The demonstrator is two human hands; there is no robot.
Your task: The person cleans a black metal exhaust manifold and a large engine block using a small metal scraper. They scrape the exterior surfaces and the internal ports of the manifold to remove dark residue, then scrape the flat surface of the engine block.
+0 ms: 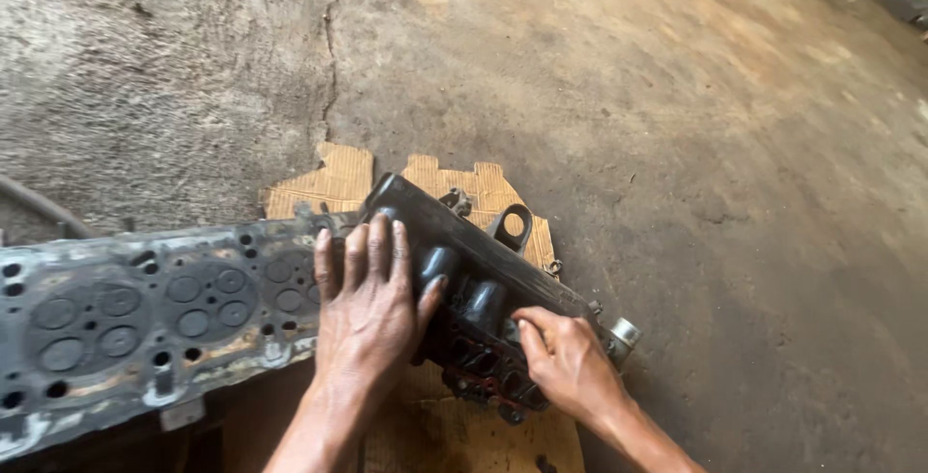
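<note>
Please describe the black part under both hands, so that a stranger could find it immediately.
Start at the long grey cylinder head on the concrete floor. At its right end, on torn cardboard, lies a black intake manifold under both hands. Unlike the flat head, it has curved tubes and a ring-shaped lug.

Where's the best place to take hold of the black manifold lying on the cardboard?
Probably the manifold by its long top rail, from above at both ends: the rail runs straight and bare. The left hand already lies near one end, the right hand near the other.
</note>
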